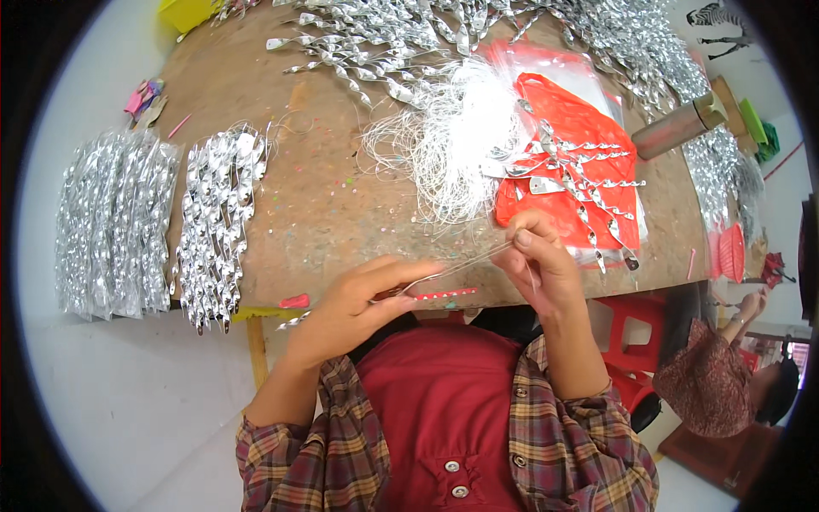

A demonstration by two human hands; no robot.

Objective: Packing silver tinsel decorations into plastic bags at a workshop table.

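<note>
My left hand (354,299) pinches one end of a thin silver spiral strip (461,264) at the near edge of a round brown table (324,196). My right hand (537,260) pinches the other end, with a fine white thread hanging from its fingers. The strip stretches between both hands, just above a short red beaded piece (444,293) on the table edge. A tangle of white threads (456,145) lies just beyond my right hand. Loose silver spirals (580,171) rest on a red plastic bag (589,205) to the right of it.
Bundles of finished silver spirals (217,222) hang over the table's left edge, more (115,222) lie on the floor. Heaps of spirals (409,34) cover the far side. A metal cylinder (678,128) lies at right. Another person (734,375) sits at lower right beside a red stool (631,333).
</note>
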